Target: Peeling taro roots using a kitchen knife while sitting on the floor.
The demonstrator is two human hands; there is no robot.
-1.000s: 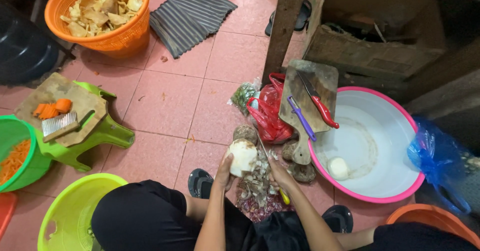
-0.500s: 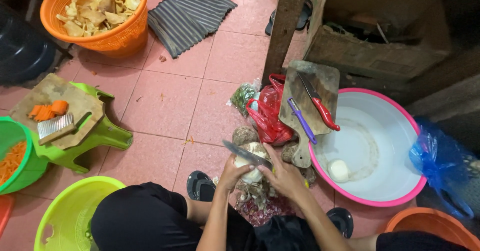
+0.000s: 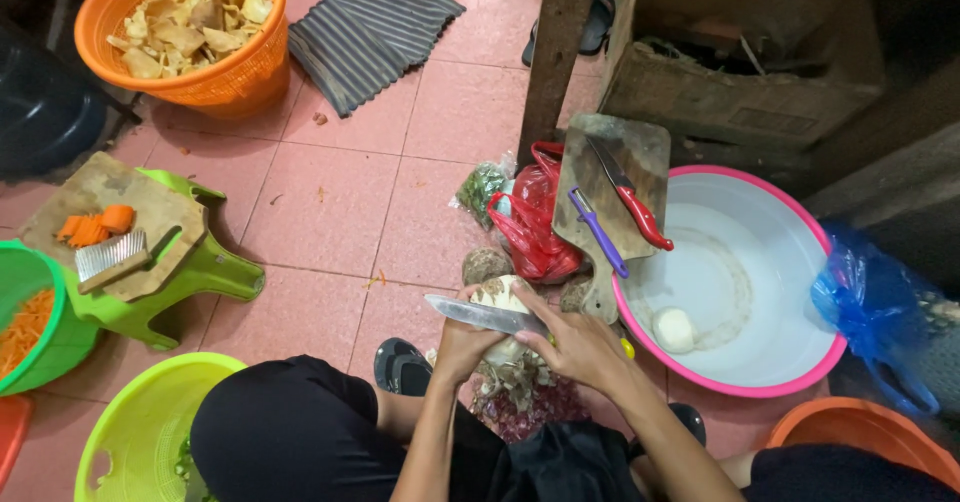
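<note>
Just left of the pink-rimmed white plastic basin [image 3: 800, 362], my left hand [image 3: 462, 347] cups a pale half-peeled root [image 3: 497, 295], right fingers [image 3: 545, 314] clamped on the steel knife [image 3: 480, 315]. Shallow strokes away from the thumb seem best.

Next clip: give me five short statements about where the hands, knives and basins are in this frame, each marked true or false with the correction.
1. The right hand holds a knife against a pale root vegetable. True.
2. The left hand is empty and rests on the floor. False: it holds the root vegetable from below.
3. The red-handled knife lies on a wooden cutting board propped on the pink-rimmed basin. True.
4. The pink-rimmed basin holds orange carrot shreds. False: it holds one peeled white piece.
5. The orange basket is empty. False: it is full of pale slices.
</note>
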